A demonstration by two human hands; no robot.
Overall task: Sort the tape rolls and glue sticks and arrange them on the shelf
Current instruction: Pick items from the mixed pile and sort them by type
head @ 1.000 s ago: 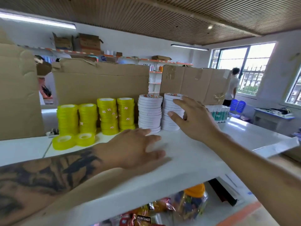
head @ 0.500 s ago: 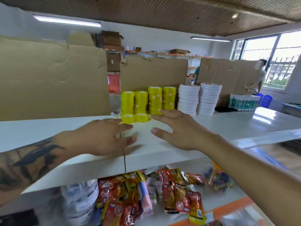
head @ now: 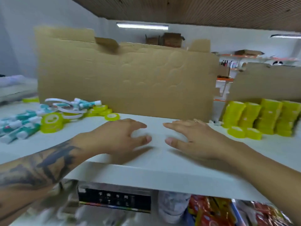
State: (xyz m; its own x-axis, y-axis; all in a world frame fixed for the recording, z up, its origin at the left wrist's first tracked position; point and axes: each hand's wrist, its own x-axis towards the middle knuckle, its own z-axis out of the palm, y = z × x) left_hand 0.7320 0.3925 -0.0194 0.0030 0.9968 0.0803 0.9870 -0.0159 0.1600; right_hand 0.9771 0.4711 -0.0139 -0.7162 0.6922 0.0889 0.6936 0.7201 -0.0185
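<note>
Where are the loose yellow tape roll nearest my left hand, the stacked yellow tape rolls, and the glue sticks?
loose yellow tape roll [head: 112, 116], head view, top face.
stacked yellow tape rolls [head: 269, 116], head view, stack side.
glue sticks [head: 21, 126], head view, teal barrel.

Both forearms are bare, with no sleeve showing on either side up to the frame edge. The left forearm [head: 37, 168] carries a large dark tattoo: broad black and grey strokes and pointed, feather-like shapes running along its upper side and ending just short of the wrist. Motion blur softens the design, so its exact motif cannot be made out. The left hand [head: 117, 139] has no ring or band in view, and its nails are short. The right hand [head: 193, 141] wears a thin ring [head: 196, 122] on one finger; its thumbnail is short and unpainted. The right forearm [head: 260, 173] shows no markings.
</note>
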